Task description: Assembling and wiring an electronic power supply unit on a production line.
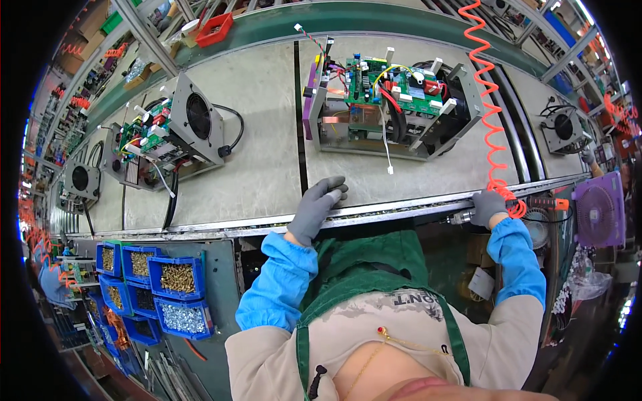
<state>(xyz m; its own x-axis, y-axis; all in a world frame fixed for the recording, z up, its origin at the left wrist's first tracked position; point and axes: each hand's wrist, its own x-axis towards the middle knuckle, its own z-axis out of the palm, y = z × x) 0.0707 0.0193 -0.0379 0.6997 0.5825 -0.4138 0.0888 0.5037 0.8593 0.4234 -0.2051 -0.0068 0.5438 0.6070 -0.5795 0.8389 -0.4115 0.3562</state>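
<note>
My left hand point(317, 208), in a grey glove, rests at the near edge of the conveyor table point(254, 154), fingers loosely bent and apart, with nothing seen in them. My right hand point(489, 206), also gloved, is closed at the same edge further right. It grips an air screwdriver point(460, 218), whose metal end points left; the rest is hidden by the glove. A red-orange coiled air hose point(493, 134) hangs down to this hand. Beyond both hands stands an open metal-cased electrical unit point(401, 100) with green circuit boards, loose wires and a purple panel point(311, 100) on its left.
Further left is a second unit point(167, 130) with a fan and black cable. Blue bins point(177, 277) of screws and metal parts stand at lower left. On the right are an orange-black tool point(548, 203), a purple fan point(600, 210) and another unit point(565, 129). A red tray point(215, 30) sits at the back.
</note>
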